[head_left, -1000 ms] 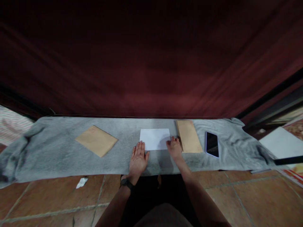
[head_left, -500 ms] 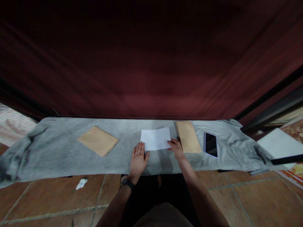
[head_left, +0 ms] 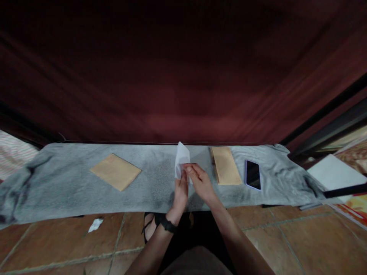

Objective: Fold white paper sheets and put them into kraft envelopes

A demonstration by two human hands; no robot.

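A white sheet of paper (head_left: 182, 153), folded over and standing partly upright, is between my two hands above the grey cloth. My left hand (head_left: 181, 191) holds it low on the near side, fingers pointing away from me. My right hand (head_left: 202, 182) reaches across from the right, with its fingers closed on the paper's edge near my left fingertips. The hands overlap there and hide the lower part of the sheet. To the right lies a stack of brown envelopes (head_left: 227, 166); a single brown envelope (head_left: 116, 172) rests at an angle on the left.
A phone (head_left: 252, 175) in a light purple case lies right of the stack. The grey cloth (head_left: 63, 191) covers a narrow bench before a dark red curtain (head_left: 172, 95). A scrap of white paper (head_left: 95, 225) is on the tiled floor.
The paper was lying flat and opened out; now it is folded up and raised. My left hand has gone from flat on the cloth to gripping it, and my right hand has moved left.
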